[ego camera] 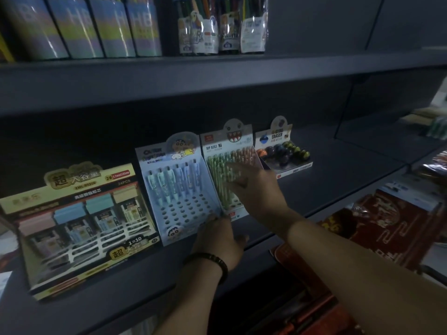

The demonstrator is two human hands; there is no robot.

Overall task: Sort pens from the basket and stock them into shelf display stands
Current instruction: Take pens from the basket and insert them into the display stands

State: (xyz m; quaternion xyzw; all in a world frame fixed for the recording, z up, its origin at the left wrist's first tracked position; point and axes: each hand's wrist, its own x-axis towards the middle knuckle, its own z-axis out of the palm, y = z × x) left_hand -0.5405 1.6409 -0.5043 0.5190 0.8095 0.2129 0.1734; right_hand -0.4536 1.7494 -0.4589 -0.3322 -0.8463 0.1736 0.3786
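The left hand point(219, 238), a dark bead bracelet point(210, 262) on its wrist, rests at the front lower corner of the blue stand point(186, 213); its fingers curl against the stand's front edge, though blur hides whether they pinch it or only press. The blue stand sits on the grey shelf point(338, 189), and everything else is placed from it. Its upper rows hold a few pale blue pens point(174, 182) standing in holes; its lower holes show bare. Touching its right side is the green stand point(227, 151), packed with green and orange pens point(225, 175). The right hand point(251, 187) reaches over those pens with fingers spread and blurred; whether they hold a pen I cannot tell. To the left of the blue stand, close beside it, stands a yellow lead box point(79, 226). Farther right, just beyond the green stand, is an eraser box point(283, 153). Above and behind, the upper shelf carries HB boxes point(96, 27) and pencil packs point(222, 27).
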